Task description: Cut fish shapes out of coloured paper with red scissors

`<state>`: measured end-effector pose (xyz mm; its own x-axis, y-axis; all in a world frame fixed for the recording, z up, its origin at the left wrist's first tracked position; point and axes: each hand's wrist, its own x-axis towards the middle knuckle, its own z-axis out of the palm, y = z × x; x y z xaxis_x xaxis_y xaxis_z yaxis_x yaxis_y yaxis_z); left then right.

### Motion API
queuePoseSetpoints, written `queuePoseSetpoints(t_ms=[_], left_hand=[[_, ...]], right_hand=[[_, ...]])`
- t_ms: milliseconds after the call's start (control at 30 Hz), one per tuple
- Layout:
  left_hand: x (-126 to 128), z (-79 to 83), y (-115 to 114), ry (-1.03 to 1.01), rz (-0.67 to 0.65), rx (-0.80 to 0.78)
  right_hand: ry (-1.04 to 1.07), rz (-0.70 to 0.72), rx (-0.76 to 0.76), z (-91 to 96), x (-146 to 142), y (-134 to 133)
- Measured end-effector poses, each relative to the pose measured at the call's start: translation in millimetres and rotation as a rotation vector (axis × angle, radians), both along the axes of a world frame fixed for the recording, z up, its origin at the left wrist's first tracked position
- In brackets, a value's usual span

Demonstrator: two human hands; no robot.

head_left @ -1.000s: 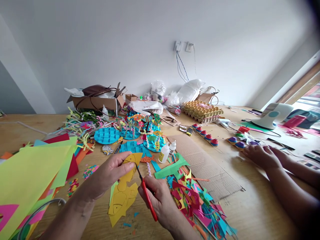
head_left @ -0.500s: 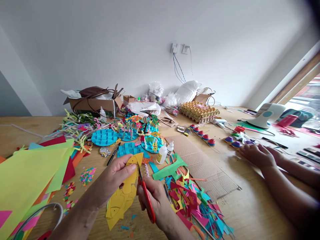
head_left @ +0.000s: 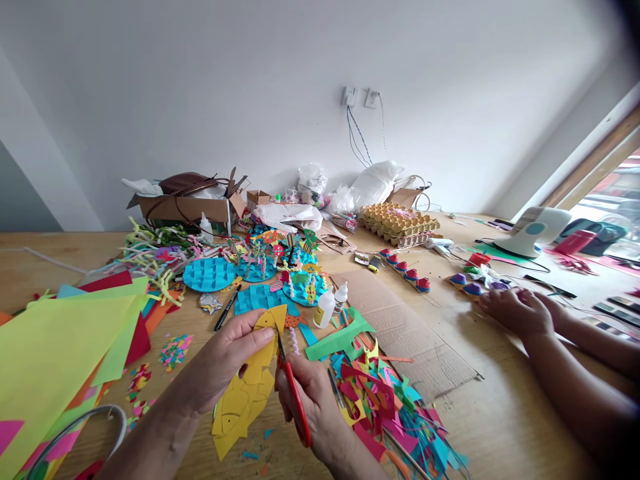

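Observation:
Between thumb and fingers, my left hand (head_left: 227, 357) pinches a yellow paper sheet (head_left: 240, 407) with fish shapes drawn on it. The sheet hangs down in front of me, its upper tip pointing away. Red-handled scissors (head_left: 297, 403) are gripped in my right hand (head_left: 313, 400), with the blades at the right edge of the paper near the upper fish. Just beyond the hands stand two glue bottles (head_left: 325, 308), and a black marker (head_left: 227, 308) lies to the left. Colourful paper scraps (head_left: 380, 407) are heaped to the right of my right hand.
Coloured paper sheets (head_left: 55, 353) are stacked at left. Blue decorated discs (head_left: 209, 274) lie ahead, with a cardboard box (head_left: 187, 208) behind. A flat cardboard piece (head_left: 400, 327) and egg trays (head_left: 397, 223) are right of centre. Another person's hands (head_left: 520, 312) rest by painted egg-carton strips (head_left: 465, 283).
The scissors and my right hand have shifted very slightly at the paper's right edge. My left hand keeps its hold, and the other person's hands stay almost in place.

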<state>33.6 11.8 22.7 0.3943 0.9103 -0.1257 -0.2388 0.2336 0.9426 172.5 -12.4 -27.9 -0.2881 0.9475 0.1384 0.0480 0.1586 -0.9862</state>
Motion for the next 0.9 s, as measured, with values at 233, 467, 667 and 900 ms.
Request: queuePoseSetpoints(t_ms=[233,467,667,900], left_hand=[[1,-2.7,-1,0.098,0.027,0.007],[0,-4.3,1,0.204,0.135,0.111],[4,-5.2,2,0.144,0.134,0.117],[5,-12.4,2,0.188,0.117,0.114]], right_hand=[[-0.002,-0.028,-0.001,-8.6,0,0],[-0.023,-0.046,0.002,-12.3,0,1],[-0.023,-0.049,0.014,-11.4,0,0],[0.004,-0.033,-0.007,-5.6,-1,1]])
